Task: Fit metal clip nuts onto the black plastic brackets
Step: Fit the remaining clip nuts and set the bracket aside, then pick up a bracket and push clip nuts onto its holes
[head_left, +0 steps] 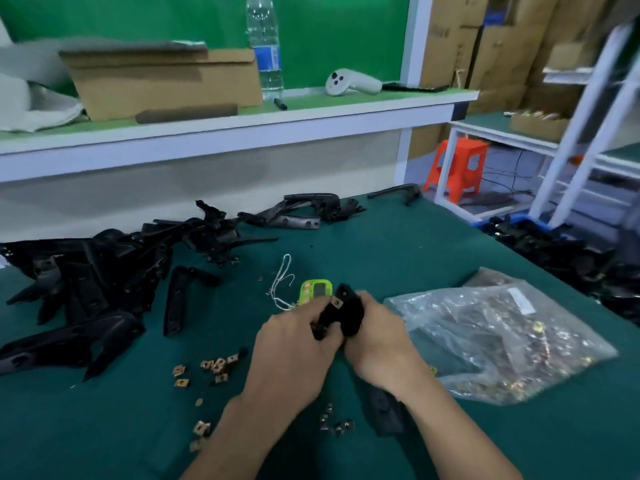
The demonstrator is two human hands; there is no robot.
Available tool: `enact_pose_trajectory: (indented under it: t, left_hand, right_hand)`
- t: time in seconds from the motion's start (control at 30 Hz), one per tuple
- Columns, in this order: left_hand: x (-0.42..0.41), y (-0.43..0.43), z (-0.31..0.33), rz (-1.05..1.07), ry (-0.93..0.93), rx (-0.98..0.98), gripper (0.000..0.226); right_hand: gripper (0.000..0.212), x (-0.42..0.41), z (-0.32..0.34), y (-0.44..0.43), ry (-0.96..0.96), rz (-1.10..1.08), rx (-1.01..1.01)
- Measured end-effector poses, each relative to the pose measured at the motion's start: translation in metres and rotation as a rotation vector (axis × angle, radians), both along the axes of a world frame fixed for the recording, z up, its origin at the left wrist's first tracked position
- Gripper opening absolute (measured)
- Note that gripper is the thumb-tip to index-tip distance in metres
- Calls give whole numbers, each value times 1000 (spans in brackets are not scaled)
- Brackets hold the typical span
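A green-covered work table (415,244) carries a heap of black plastic brackets (97,278) at the left and a clear bag of clip nuts (491,334) at the right. Between them, a person's left hand (294,355) and right hand (381,341) meet above the table, the fingers of both curled round a single black bracket (346,310) held just in front of a small green timer (313,289). A metal clip nut (335,301) sits on the bracket's upper end. Loose clip nuts (214,367) lie scattered beside the left wrist.
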State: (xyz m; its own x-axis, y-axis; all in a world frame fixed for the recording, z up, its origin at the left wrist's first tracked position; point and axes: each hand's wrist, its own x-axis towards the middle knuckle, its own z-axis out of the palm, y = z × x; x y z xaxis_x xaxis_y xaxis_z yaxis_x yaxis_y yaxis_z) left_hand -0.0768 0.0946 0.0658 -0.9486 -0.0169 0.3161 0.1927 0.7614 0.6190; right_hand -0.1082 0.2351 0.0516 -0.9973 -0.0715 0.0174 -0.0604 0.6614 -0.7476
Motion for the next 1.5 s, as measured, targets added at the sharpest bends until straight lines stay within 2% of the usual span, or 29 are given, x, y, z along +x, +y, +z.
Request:
enact_pose_trajectory:
  t: [0.07, 0.13, 0.27, 0.3, 0.4, 0.47, 0.57, 0.63, 0.73, 0.8, 0.87, 0.9, 0.93, 0.97, 1.0, 1.07, 1.13, 1.2, 1.37, 1.5]
  left_hand:
    - [0, 19, 9, -83, 5, -16, 19]
    - [-2, 44, 14, -210, -8, -4, 22]
    - [-13, 111, 16, -421, -96, 54, 11]
    - [-15, 129, 15, -446, -139, 132, 9]
    - [-17, 184, 12, -472, -282, 405, 33]
    - [-19, 219, 12, -537, -391, 507, 40]
    - [-24, 256, 11, -675, -637, 665, 52]
    - [-34, 275, 14, -666, -771, 769, 50]
    - [-58, 308, 31, -649, -878, 964, 46]
    - [-74, 327, 49, -642, -933, 1033, 42]
    - [-80, 330, 60, -604, -947, 872, 25]
    - [-85, 329, 58, -614, -916, 730, 36]
    - [-90, 324, 54, -632, -861, 603, 58]
    - [-94, 319, 51, -643, -789, 502, 75]
    - [-96, 312, 49, -654, -710, 449, 81]
    - [-102, 293, 44, -645, -593, 469, 69]
    - [-104, 267, 39, -565, -539, 578, 46]
    - [-106, 233, 32, -489, -455, 668, 35]
    - [-111, 120, 20, -167, -291, 721, 36]
    - [-101, 15, -2, 129, -220, 796, 33]
  right_hand:
    - [29, 20, 8, 32, -60, -22, -263]
    - [34, 43, 12, 68, -152, -43, -419]
    - [14, 86, 13, 140, -234, -170, -425]
    - [14, 95, 11, 155, -221, -232, -446]
    - [16, 115, 1, 192, -190, -431, -602]
    - [21, 120, -4, 213, -164, -562, -674]
    - [16, 123, -10, 236, -152, -683, -812]
    - [13, 116, -13, 246, -167, -736, -891]
    - [7, 73, 3, 279, -134, -868, -1130]
    - [18, 30, 33, 313, -95, -904, -1257]
    - [40, 5, 53, 335, -184, -947, -1202]
    - [47, -1, 55, 339, -255, -952, -1124]
    - [47, -5, 54, 337, -296, -949, -1036]
    - [40, -8, 50, 330, -293, -936, -959]
    - [29, -11, 46, 318, -266, -909, -904]
    - [9, -17, 37, 285, -233, -814, -871]
    - [12, -16, 28, 244, -213, -712, -830]
    - [16, -17, 23, 207, -165, -597, -798]
    - [22, -39, 32, 131, -95, -348, -593]
    - [17, -66, 30, 58, -172, -139, -536]
